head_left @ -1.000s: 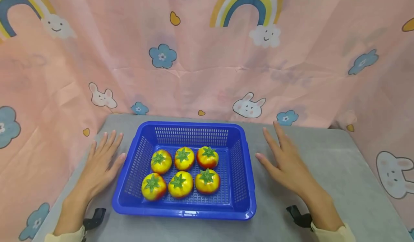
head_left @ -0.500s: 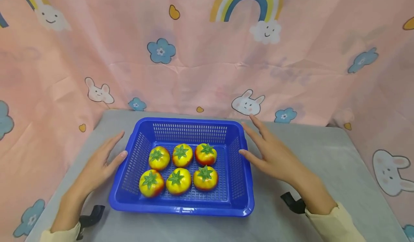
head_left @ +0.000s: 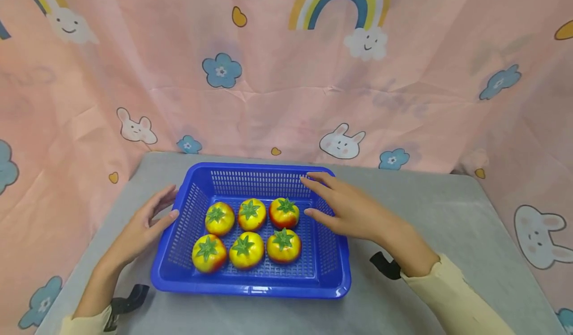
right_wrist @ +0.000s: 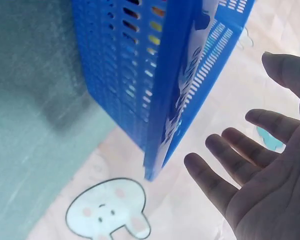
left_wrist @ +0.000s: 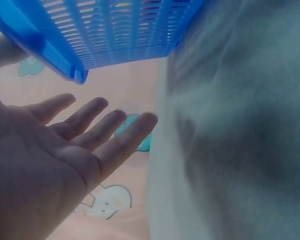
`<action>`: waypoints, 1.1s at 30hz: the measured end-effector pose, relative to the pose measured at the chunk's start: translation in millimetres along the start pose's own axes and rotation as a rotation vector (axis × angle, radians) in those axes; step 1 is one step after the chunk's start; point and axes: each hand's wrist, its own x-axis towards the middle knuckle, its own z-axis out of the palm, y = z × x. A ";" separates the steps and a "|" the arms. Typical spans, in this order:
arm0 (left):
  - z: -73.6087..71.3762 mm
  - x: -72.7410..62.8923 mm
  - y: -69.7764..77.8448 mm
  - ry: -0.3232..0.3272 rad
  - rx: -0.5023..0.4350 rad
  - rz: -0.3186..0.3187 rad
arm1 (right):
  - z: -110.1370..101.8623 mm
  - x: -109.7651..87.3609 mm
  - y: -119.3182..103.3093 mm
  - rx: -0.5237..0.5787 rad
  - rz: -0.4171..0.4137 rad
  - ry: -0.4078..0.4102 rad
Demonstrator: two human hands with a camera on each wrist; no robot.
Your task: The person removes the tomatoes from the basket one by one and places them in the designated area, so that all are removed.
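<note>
A blue plastic basket with slotted walls stands on the grey table. Inside it sit several shiny yellow-and-red fruits with green star-shaped leaf tops, in two rows; one is the back right fruit, another the front left fruit. My left hand is at the basket's left rim, thumb tip right at the edge. Its fingers stretch out apart from the slotted wall in the left wrist view. Over the right rim reaches my right hand, fingers spread above the basket's right part, holding nothing.
A pink curtain printed with rainbows, bunnies and flowers hangs behind and at both sides of the grey table. A black wrist mount sits at the left wrist, another black mount at the right.
My right hand has moved left from beside the basket to over its right part. The left hand has come closer to the left rim. The fruits have stayed in place.
</note>
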 end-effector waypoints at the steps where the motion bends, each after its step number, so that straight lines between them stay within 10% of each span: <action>1: 0.5 0.2 -1.0 -0.013 -0.012 -0.008 | 0.0 1.9 -1.7 0.000 -0.003 -0.015; 12: -0.1 1.8 -9.2 -0.161 -0.352 -0.053 | -2.4 22.8 -13.8 0.004 -0.025 -0.082; 33: 0.0 5.5 -18.6 -0.351 -0.606 -0.088 | 1.5 59.7 -37.3 -0.005 -0.019 -0.206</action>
